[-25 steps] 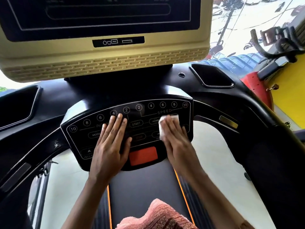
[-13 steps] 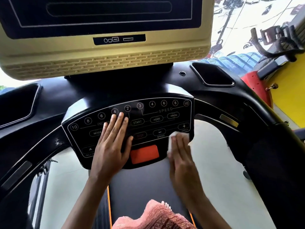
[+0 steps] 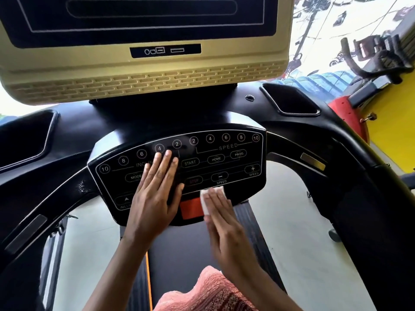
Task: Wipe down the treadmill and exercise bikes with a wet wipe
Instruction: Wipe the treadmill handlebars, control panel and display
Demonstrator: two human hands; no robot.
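Note:
The treadmill's black control panel point(image 3: 235, 163) with round number buttons sits in the middle of the view. My left hand point(image 3: 155, 198) rests flat on the panel's left half, fingers straight and pointing up. My right hand point(image 3: 224, 221) presses a folded white wet wipe point(image 3: 207, 197) against the panel's lower edge, beside the orange safety key pad point(image 3: 189, 209). Its fingers lie straight over the wipe and hide most of it. An exercise bike point(image 3: 377, 59) with black handlebars stands at the far right.
A gold-framed screen point(image 3: 143, 72) hangs above the panel. Black cup trays point(image 3: 289, 102) flank the console, and black handrails point(image 3: 350, 158) curve down both sides. The dark belt point(image 3: 179, 254) runs below. A yellow wall point(image 3: 390, 122) and a red machine part point(image 3: 343, 113) are at the right.
My right hand slid the wipe from the upper right of the panel down to its lower edge, then left toward the orange pad. My left hand stayed put.

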